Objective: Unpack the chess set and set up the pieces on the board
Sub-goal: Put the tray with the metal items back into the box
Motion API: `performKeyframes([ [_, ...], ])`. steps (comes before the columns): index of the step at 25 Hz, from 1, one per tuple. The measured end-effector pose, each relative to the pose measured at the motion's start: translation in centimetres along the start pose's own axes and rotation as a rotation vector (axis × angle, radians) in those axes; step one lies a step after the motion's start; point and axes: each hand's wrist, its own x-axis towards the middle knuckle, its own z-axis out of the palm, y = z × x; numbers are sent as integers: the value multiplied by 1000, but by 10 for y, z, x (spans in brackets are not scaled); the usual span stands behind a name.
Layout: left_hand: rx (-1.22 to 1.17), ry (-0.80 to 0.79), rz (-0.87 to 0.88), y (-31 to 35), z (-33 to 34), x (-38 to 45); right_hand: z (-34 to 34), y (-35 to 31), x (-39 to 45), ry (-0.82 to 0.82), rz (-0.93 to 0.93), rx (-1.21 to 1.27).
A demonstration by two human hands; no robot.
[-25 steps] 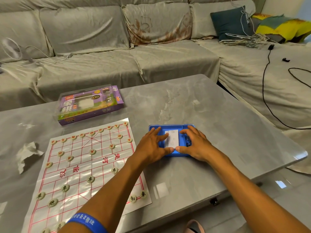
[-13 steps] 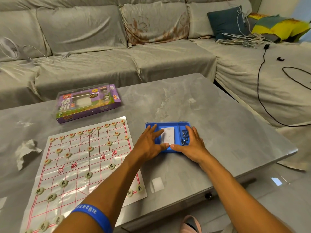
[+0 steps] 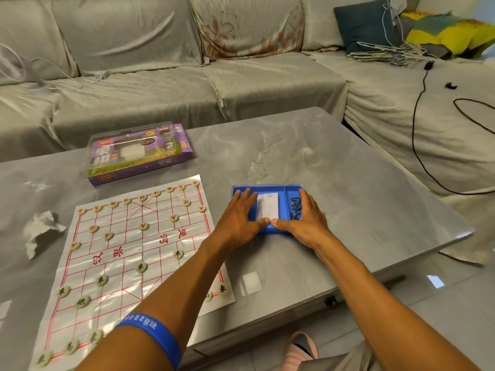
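Head view is showing the paper board (image 3: 134, 253) lying near-left on the surface (image 3: 348, 170), long axis running away from the person, pieces (image 3: 141, 267) seemingly all placed. Over the last second the thumbs have been closing together; left hand (image 3: 237, 223) and right hand (image 3: 304, 222) are resting flat, fingers straight, on the blue tray (image 3: 267, 189) beside it.

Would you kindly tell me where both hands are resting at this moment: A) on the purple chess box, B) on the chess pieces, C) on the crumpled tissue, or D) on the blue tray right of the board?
D: the left hand and right hand lie with straight fingers on the blue tray, thumbs meeting at its near edge.
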Motion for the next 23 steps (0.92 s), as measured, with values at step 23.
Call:
performKeyframes([
  [23,498,445,-263,-132,-187,33,20,-36,15,19,-265,-504],
])
